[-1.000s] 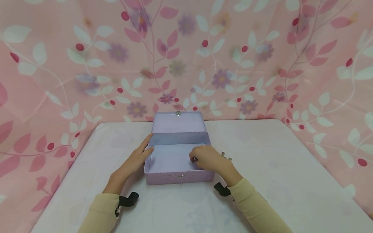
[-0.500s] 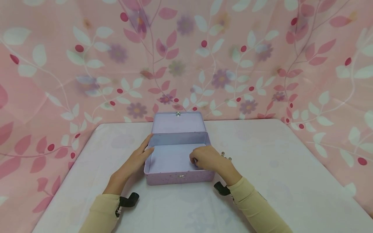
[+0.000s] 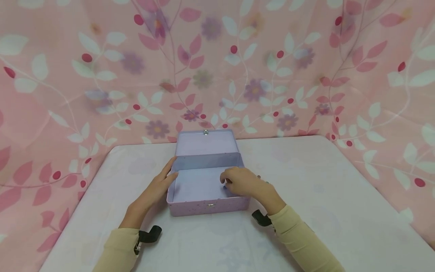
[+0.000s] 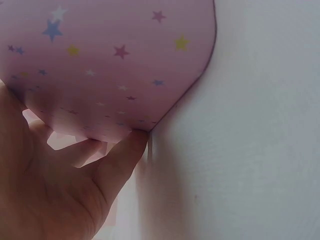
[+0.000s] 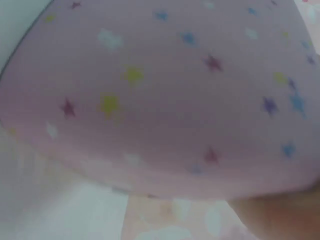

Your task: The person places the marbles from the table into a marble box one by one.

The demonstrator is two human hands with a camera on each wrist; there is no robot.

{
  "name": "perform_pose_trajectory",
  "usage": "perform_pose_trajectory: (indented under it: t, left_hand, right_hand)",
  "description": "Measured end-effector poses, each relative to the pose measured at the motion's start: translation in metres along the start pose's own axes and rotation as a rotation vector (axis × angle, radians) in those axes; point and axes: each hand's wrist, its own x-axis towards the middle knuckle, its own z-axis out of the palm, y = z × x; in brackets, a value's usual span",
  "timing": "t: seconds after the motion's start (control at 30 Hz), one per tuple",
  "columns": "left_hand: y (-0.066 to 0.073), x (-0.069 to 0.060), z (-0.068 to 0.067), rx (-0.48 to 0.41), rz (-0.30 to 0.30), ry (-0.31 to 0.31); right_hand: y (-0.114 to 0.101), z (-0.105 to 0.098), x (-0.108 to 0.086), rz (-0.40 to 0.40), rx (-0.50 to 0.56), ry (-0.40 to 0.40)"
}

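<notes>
The left hand (image 3: pixel 158 189) is holding no enclosing grip: its fingers are lying fairly straight along the outside of the box's left wall, its thumb resting at the rim. The right hand (image 3: pixel 242 182) is reaching over the right wall into the box, its fingers bending loosely downward; whether they are holding anything, the views are not telling. A small bluish-dark shape (image 3: pixel 225 187) is showing just under its fingertips, too small to name.

Nearest, the left sleeve (image 3: pixel 117 245) and right sleeve (image 3: pixel 302 238) are covering the forearms, a black fitting (image 3: pixel 150 234) jutting from the left wrist and another black fitting (image 3: pixel 261 218) from the right. Beyond these, the lilac box (image 3: pixel 190 208) is sitting open on the white-covered table (image 3: pixel 306 170), a metal clasp (image 3: pixel 211 205) marking its front wall. Both wrist views are showing coloured stars (image 4: pixel 121 51) on its outer sides. Beside its right wall, small roundish objects (image 3: pixel 259 176) are peeping past the right wrist. Farther back, the lid (image 3: pixel 205 143) is standing open, a metal catch (image 3: pixel 205 132) shining at its top edge. Behind the table, a pink leaf-and-flower cloth (image 3: pixel 217 68) is hanging.
</notes>
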Motion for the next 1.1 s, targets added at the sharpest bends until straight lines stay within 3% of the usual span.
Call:
perform_pose_trajectory:
  t: [0.3,0.47,0.73,0.87,1.1]
  left_hand:
    - [0.0,-0.001,-0.002,0.012,-0.016,-0.006]
    - [-0.001,0.0,-0.001,0.023,-0.006,0.005]
    - [-0.001,-0.001,0.0,0.018,0.002,0.003]
    - [0.001,-0.002,-0.001,0.015,-0.004,-0.002]
    - [0.001,-0.002,-0.001,0.022,-0.016,-0.001]
  right_hand:
    - [0.012,-0.013,-0.012,-0.065,0.082,0.105]
    - [0.019,-0.023,-0.017,-0.039,0.043,0.182]
    - [0.033,-0.037,-0.026,0.007,0.063,0.236]
    - [0.04,-0.043,-0.03,0.058,0.066,0.205]
    - [0.058,-0.046,-0.036,0.189,0.033,0.043]
